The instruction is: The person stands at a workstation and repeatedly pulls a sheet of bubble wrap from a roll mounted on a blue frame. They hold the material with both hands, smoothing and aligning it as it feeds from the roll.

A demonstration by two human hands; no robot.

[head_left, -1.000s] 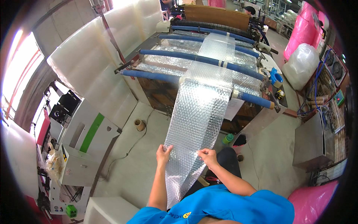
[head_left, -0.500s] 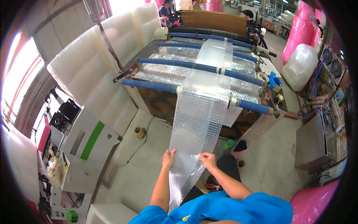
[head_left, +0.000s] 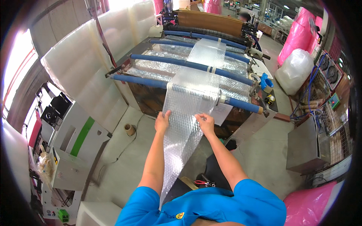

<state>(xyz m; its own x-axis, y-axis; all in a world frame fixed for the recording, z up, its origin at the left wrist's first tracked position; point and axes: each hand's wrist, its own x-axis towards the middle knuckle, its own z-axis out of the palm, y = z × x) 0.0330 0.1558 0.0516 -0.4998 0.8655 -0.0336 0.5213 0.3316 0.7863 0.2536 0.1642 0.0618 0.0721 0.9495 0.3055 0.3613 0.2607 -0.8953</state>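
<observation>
A long clear strip of bubble wrap (head_left: 183, 132) comes over the frontmost blue roller (head_left: 241, 104) and hangs down toward my lap. My left hand (head_left: 162, 121) grips its left edge, thumb on top. At the right edge, my right hand (head_left: 205, 123) pinches the wrap between thumb and fingers. Both hands are a little below the roller, arms stretched forward. Below my hands the strip narrows and twists toward my blue shirt (head_left: 211, 205). Its lower end is out of sight against my body.
Further blue rollers (head_left: 188, 63) cross the machine bed. A blue tape dispenser (head_left: 266, 83) and a tape measure (head_left: 269, 99) lie at its right. A cardboard core (head_left: 129, 129) and a cable are on the floor. A green-striped machine (head_left: 82, 137) stands left, a metal box (head_left: 307, 145) right.
Both hands have moved forward and up along the bubble wrap, closer to the front roller, still gripping its edges. My arms are straighter. The whole view has shifted slightly.
</observation>
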